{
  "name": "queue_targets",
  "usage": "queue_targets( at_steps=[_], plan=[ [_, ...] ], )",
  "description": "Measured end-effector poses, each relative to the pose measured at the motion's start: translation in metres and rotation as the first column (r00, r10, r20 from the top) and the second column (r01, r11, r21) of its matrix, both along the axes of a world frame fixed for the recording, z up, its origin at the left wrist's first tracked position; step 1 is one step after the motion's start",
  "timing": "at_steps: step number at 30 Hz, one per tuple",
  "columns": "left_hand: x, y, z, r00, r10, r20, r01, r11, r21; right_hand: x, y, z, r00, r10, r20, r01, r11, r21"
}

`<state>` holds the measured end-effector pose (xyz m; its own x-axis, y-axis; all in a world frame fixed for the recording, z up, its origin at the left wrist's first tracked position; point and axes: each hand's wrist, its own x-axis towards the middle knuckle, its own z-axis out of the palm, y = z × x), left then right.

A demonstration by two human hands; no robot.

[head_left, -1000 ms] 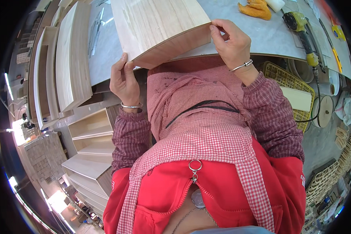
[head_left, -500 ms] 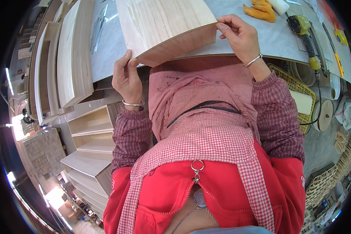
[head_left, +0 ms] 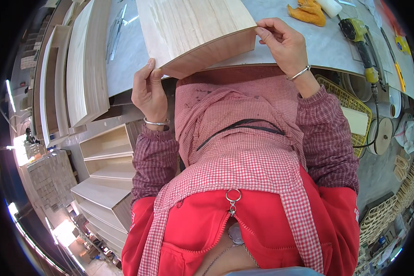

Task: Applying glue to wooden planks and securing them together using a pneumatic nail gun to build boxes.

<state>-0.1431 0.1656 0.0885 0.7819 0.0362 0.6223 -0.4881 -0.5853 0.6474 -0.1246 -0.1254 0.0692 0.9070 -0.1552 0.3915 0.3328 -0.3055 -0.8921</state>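
Note:
A pale wooden box (head_left: 193,27) lies on the workbench, its near edge jutting toward me. My left hand (head_left: 150,92) pinches the box's near left corner between thumb and fingers. At the near right corner, my right hand (head_left: 284,45) grips the edge the same way, with the fingers curled. The top panel and the thinner front side of the box face me; its far end runs out of the picture.
More wooden boxes (head_left: 85,69) stand on the bench's left. Wooden cases (head_left: 108,147) are stacked on the floor below. To the right lie an orange cloth (head_left: 307,13), a yellow-green power tool (head_left: 361,43) with a hose, and a yellow-handled knife (head_left: 401,76); a yellow plastic crate (head_left: 365,110) sits underneath.

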Motion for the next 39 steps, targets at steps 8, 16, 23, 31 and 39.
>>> queue_targets(
  at_steps=[8, 16, 23, 31, 39],
  plan=[
    [-0.001, -0.002, 0.026, 0.982, 0.01, 0.189, -0.095, 0.891, 0.445, 0.004, 0.0, 0.002, 0.972, 0.077, 0.224, -0.053, 0.992, -0.11],
    [0.026, -0.054, 0.037, 0.939, -0.277, 0.203, 0.113, 0.808, 0.579, 0.006, -0.002, 0.001, 0.965, 0.188, 0.185, -0.193, 0.981, 0.006],
    [0.035, -0.056, 0.025, 0.914, -0.303, 0.269, 0.093, 0.803, 0.588, 0.008, 0.001, 0.004, 0.966, 0.172, 0.191, -0.187, 0.981, 0.059],
    [0.033, -0.061, 0.025, 0.916, -0.297, 0.269, 0.077, 0.79, 0.608, 0.013, -0.01, 0.003, 0.966, 0.237, 0.106, -0.245, 0.967, 0.072],
    [0.034, -0.06, 0.021, 0.915, -0.297, 0.274, 0.074, 0.789, 0.61, 0.019, -0.017, 0.008, 0.939, 0.339, 0.053, -0.34, 0.94, 0.022]
  ],
)
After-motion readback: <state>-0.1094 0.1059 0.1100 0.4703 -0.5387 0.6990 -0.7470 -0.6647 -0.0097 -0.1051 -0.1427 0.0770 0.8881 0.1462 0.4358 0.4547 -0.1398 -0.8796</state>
